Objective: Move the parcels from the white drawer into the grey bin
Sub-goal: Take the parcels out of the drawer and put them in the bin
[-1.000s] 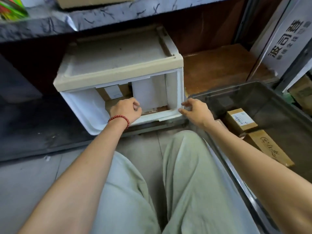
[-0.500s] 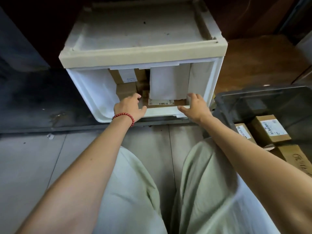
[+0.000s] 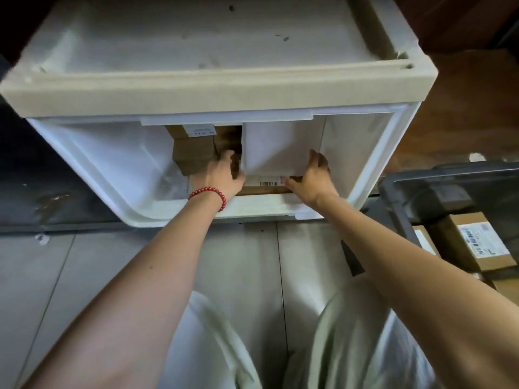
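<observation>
The white drawer point(image 3: 118, 164) stands pulled open under its beige-topped cabinet point(image 3: 213, 91). Inside, a white parcel point(image 3: 269, 147) stands upright on a flat brown box with a barcode label point(image 3: 266, 188). My left hand point(image 3: 224, 175), with a red bead bracelet, holds the white parcel's left edge, thumb on its front. My right hand point(image 3: 314, 178) holds its right edge, thumb stretched along the bottom. Two small brown boxes point(image 3: 193, 155) are stacked at the back left of the drawer. The grey bin point(image 3: 404, 192) sits at the right.
Inside the grey bin lie brown labelled parcels point(image 3: 477, 242). My knees in pale green trousers point(image 3: 351, 332) are below the drawer on the grey tiled floor point(image 3: 84, 276). A wooden surface point(image 3: 463, 108) lies right of the cabinet.
Both hands have reached deeper into the drawer and closed on the two sides of the white parcel. The camera has moved closer and lower toward the drawer.
</observation>
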A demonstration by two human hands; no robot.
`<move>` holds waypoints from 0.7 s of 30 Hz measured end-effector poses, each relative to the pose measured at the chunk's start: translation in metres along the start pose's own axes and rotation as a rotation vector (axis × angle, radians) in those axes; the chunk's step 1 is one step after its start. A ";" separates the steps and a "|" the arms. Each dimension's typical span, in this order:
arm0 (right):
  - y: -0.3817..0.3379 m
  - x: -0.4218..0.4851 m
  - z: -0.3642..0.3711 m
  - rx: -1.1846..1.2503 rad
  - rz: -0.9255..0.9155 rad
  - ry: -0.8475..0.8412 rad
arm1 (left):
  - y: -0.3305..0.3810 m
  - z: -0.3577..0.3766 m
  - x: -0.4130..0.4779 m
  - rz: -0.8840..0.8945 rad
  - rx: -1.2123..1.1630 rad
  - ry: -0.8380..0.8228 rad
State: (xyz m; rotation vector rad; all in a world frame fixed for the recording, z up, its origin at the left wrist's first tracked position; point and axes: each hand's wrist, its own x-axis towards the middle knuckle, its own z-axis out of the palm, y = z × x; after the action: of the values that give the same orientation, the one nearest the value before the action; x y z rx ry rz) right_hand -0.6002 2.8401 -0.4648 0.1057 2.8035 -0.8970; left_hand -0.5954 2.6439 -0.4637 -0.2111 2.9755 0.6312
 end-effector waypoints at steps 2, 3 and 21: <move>0.005 0.010 0.008 0.011 0.017 -0.009 | 0.006 0.013 0.011 0.009 -0.080 -0.049; 0.008 0.014 0.012 0.023 0.029 -0.012 | 0.008 0.019 0.015 0.016 -0.069 -0.070; 0.022 0.033 0.033 0.160 0.078 0.025 | 0.027 0.045 0.050 -0.192 -0.459 0.071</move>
State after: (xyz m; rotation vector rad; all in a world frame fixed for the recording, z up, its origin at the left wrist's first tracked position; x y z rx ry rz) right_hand -0.6247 2.8393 -0.5105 0.2486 2.7247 -1.1073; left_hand -0.6457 2.6806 -0.4995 -0.5521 2.7779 1.2911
